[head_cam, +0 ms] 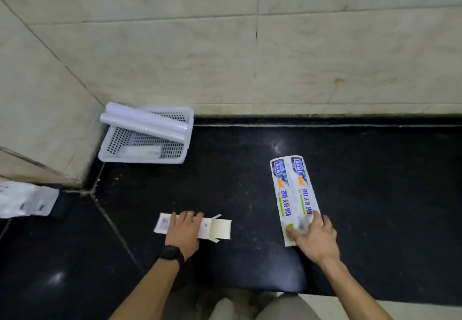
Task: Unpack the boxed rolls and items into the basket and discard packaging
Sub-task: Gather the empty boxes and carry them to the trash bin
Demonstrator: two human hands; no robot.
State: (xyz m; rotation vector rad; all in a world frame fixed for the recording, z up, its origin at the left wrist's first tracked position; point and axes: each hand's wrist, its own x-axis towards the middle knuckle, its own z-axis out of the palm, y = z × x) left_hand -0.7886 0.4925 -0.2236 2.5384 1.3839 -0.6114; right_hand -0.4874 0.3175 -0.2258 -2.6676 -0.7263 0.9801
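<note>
A white perforated basket point(105, 156) sits in the corner of the black counter and holds two white rolls point(143, 124) lying across it, plus a small flat white item point(142, 151). My left hand point(183, 231) rests palm-down on a long white box point(215, 228) whose right end flap is open. My right hand point(312, 234) pinches the near end of a flattened printed package point(293, 189) with blue lettering, which lies on the counter.
Beige tiled walls rise behind and to the left. A crumpled white plastic bag point(25, 199) lies at the far left. The dark counter point(375, 194) extends right, and its front edge runs near my legs.
</note>
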